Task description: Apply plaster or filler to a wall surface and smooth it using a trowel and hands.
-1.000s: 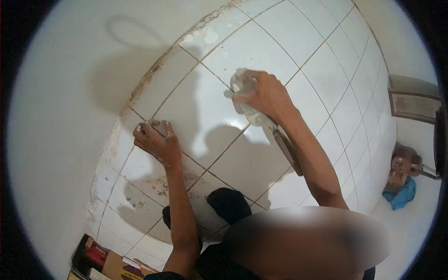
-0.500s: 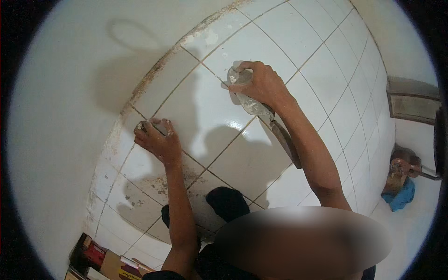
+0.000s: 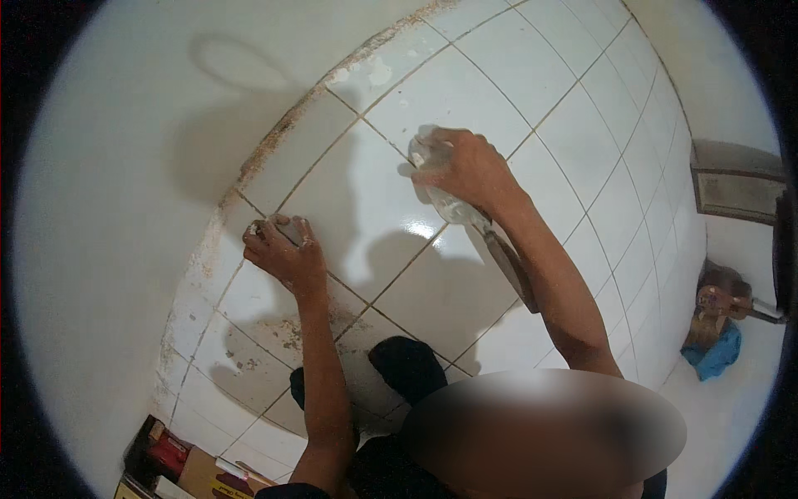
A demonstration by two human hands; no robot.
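My right hand point(image 3: 474, 170) is closed over the metal blade of a trowel point(image 3: 449, 208), which is smeared with pale residue. Its brown handle point(image 3: 511, 270) points back beneath my right forearm. Below them lies the white tiled floor point(image 3: 416, 274). On the left, my left hand point(image 3: 287, 262) has its fingers curled close to the tiles, with white residue on the fingertips. Whether something small is pinched there I cannot make out.
A plain wall point(image 3: 108, 208) rises along the left, with a rough, crumbling edge point(image 3: 278, 133) at its foot. Loose crumbs point(image 3: 287, 333) lie by my dark-covered feet point(image 3: 407, 366). Boxes point(image 3: 204, 474) stand lower left; a blue bag point(image 3: 715, 353) sits at the far right.
My right hand and the trowel have shifted slightly nearer to me over the tiles. My left hand stays almost in place, still curled.
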